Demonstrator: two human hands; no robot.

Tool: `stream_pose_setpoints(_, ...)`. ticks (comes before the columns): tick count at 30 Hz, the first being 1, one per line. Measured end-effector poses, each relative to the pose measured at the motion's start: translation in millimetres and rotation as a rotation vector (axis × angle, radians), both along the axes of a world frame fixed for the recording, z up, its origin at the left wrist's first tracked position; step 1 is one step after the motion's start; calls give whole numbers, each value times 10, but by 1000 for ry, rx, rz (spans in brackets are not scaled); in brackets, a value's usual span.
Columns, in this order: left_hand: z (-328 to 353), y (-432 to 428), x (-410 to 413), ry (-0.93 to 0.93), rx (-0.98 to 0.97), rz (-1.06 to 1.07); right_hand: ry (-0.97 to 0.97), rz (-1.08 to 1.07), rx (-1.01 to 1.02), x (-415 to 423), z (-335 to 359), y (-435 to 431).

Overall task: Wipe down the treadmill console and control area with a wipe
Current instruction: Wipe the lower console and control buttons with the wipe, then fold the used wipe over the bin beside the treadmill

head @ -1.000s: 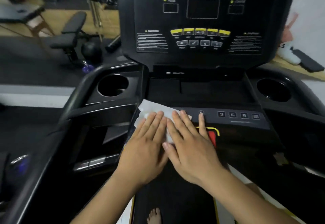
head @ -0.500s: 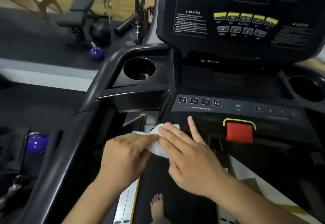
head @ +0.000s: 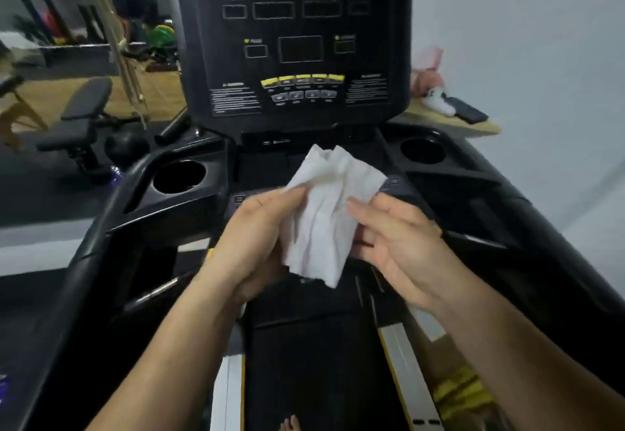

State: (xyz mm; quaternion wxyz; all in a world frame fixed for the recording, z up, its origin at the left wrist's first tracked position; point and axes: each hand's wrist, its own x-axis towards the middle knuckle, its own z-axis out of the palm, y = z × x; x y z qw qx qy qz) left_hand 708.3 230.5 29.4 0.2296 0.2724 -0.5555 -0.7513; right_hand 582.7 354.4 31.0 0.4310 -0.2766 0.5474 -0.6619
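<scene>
White wipe (head: 324,214); left hand (head: 257,237), right hand (head: 402,244) holding

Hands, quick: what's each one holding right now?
Left hand grips the wipe at its left side.
Right hand pinches its right edge.
</scene>
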Motion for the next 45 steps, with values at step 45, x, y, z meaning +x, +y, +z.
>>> stream_pose_setpoints(45, -589, 6163, -1465, 275, -650, -1450, 247, -1853, 626, 1102, -502, 6360)
